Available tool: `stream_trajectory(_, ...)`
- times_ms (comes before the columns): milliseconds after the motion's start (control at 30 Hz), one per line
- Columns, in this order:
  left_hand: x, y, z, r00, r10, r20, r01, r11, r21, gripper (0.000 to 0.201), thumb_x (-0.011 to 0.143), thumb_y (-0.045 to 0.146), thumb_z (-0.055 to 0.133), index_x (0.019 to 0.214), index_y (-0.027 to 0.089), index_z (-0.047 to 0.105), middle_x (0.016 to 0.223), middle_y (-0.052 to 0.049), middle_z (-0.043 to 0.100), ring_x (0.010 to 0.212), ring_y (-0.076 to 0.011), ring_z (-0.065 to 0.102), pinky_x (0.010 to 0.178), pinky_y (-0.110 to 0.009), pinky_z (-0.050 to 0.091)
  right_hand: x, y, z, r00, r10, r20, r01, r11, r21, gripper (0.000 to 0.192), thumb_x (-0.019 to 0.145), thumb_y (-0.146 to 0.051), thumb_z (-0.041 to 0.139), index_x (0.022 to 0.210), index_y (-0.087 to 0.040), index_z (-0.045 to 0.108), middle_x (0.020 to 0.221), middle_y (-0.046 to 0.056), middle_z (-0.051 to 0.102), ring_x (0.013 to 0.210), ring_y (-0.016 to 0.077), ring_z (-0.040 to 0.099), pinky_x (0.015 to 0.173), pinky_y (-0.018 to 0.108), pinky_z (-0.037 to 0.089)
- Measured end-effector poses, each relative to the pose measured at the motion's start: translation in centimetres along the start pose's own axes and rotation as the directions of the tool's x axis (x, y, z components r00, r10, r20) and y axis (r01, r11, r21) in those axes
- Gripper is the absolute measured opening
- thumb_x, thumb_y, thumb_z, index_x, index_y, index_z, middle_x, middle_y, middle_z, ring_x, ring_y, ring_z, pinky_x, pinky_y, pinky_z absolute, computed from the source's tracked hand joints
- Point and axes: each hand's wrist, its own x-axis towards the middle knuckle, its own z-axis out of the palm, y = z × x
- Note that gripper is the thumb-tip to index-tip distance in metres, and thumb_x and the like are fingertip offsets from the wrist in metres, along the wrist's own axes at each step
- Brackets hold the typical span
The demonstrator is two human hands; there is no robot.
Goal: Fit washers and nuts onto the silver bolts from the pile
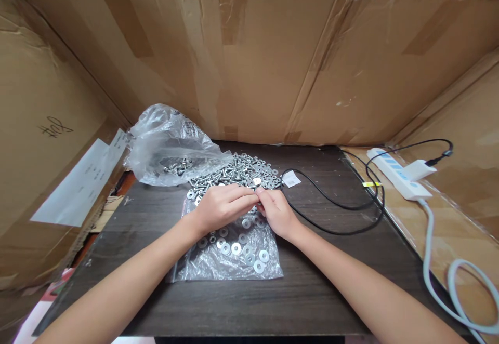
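Both hands, left hand [222,206] and right hand [277,213], pinched together over the washers [241,248]; any held part was hidden. Such washers likely handled light, stiff, slippery; edge pinching suited them.

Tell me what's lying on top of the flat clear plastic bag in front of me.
Loose metal washers lie scattered on the flat plastic bag. The left hand and right hand meet over its far end and cover whatever lies there.

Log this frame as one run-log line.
left hand: fingertips meet right's, contents hidden | right hand: same | under hands: flat bag of washers | behind: screw pile, crumpled bag | right: black cable
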Motion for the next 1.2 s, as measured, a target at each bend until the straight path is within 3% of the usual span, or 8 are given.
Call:
stream_trajectory(200, 0.0, -0.3, -0.5, 0.996, 0.076, 0.046, -0.08, 0.993, 0.086, 0.013, 0.098, 0.015, 0.052, 0.103, 0.017, 0.064, 0.094, 0.0, 0.075, 0.065, -0.0114, 0.064, 0.055, -0.024, 0.049, 0.3, 0.1, 0.3, 0.987, 0.142, 0.07, -0.15, 0.98, 0.129, 0.061, 0.09, -0.068, 0.036, 0.052, -0.022, 0.038, 0.045, -0.004, 0.033, 0.042, 0.0094, 0.03, 0.044, 0.026, 0.023)
stream_trajectory(333, -0.2, -0.1, 0.1, 0.997, -0.062, 0.047, 0.061, 0.998, 0.016, 0.011, 0.097, 0.019, 0.056, 0.102, 0.019, 0.065, 0.096, 0.001, 0.075, 0.076, -0.0115, 0.069, 0.059, -0.022, 0.05, 0.2, 0.3, 0.0, 0.984, 0.167, 0.067, -0.173, 0.981, 0.089, 0.064, 0.093, -0.067, 0.034, 0.051, -0.02, 0.043, 0.045, -0.002, 0.039, 0.043, 0.0099, 0.035, 0.046, 0.026, 0.026)
stream_trajectory(467, -0.3, 0.2, 0.6, 0.932, -0.339, 0.127, 0.354, 0.926, -0.127, 0.009, 0.095, 0.023, 0.059, 0.099, 0.02, 0.067, 0.088, 0.001, 0.071, 0.065, -0.0085, 0.063, 0.058, -0.021, 0.047, 0.2, 0.2, -0.4, 0.999, 0.05, -0.019, -0.05, 0.999, 0.007, 0.055, 0.099, -0.055, 0.032, 0.061, -0.018, 0.049, 0.054, -0.001, 0.047, 0.052, 0.0119, 0.043, 0.052, 0.026, 0.031)
stream_trajectory(633, -0.7, -0.1, 0.8, 0.894, -0.407, 0.189, 0.444, 0.863, -0.242, 0.01, 0.094, 0.025, 0.059, 0.098, 0.019, 0.066, 0.08, 0.001, 0.065, 0.06, -0.0081, 0.056, 0.059, -0.023, 0.045, 0.2, -0.6, -0.8, 0.985, -0.171, -0.017, 0.166, 0.971, -0.174, 0.034, 0.098, -0.037, 0.041, 0.07, -0.019, 0.048, 0.063, -0.003, 0.044, 0.059, 0.0119, 0.042, 0.058, 0.026, 0.032)
stream_trajectory(833, -0.6, 0.1, 0.7, 0.918, -0.381, 0.111, 0.394, 0.842, -0.369, 0.008, 0.091, 0.018, 0.06, 0.096, 0.017, 0.067, 0.082, -0.001, 0.065, 0.06, -0.0085, 0.053, 0.06, -0.023, 0.047, 0.0, -0.5, -1.3, 0.949, -0.316, 0.019, 0.305, 0.896, -0.323, 0.016, 0.094, -0.033, 0.049, 0.089, -0.019, 0.052, 0.077, 0.0, 0.052, 0.065, 0.0137, 0.047, 0.062, 0.027, 0.036)
stream_trajectory(967, -0.2, 0.7, 0.7, 0.922, -0.383, 0.059, 0.37, 0.824, -0.429, 0.008, 0.09, 0.016, 0.059, 0.093, 0.016, 0.067, 0.082, -0.002, 0.065, 0.058, -0.0082, 0.053, 0.056, -0.022, 0.048, -0.1, -0.4, -1.3, 0.924, -0.38, 0.041, 0.366, 0.852, -0.375, 0.027, 0.097, -0.033, 0.039, 0.076, -0.02, 0.05, 0.07, 0.002, 0.051, 0.064, 0.0147, 0.047, 0.062, 0.028, 0.035)
stream_trajectory(1067, -0.1, 0.9, 0.8, 0.969, -0.246, -0.03, 0.224, 0.921, -0.319, 0.008, 0.091, 0.014, 0.06, 0.095, 0.015, 0.066, 0.088, -0.004, 0.069, 0.065, -0.0099, 0.062, 0.058, -0.021, 0.052, -0.3, -0.4, -0.8, 0.952, -0.306, 0.002, 0.292, 0.907, -0.302, 0.044, 0.1, -0.038, 0.03, 0.061, -0.021, 0.04, 0.058, 0.0, 0.044, 0.055, 0.0132, 0.042, 0.058, 0.029, 0.031)
stream_trajectory(1200, -0.2, 0.5, 0.4, 0.998, -0.04, -0.045, 0.035, 0.994, -0.102, 0.013, 0.093, 0.014, 0.06, 0.103, 0.017, 0.067, 0.095, -0.005, 0.073, 0.08, -0.014, 0.069, 0.065, -0.023, 0.055, -0.4, -0.5, 0.0, 0.998, -0.049, -0.04, 0.045, 0.995, -0.092, 0.057, 0.099, -0.051, 0.028, 0.052, -0.021, 0.036, 0.048, -0.001, 0.038, 0.048, 0.0116, 0.036, 0.051, 0.028, 0.027)
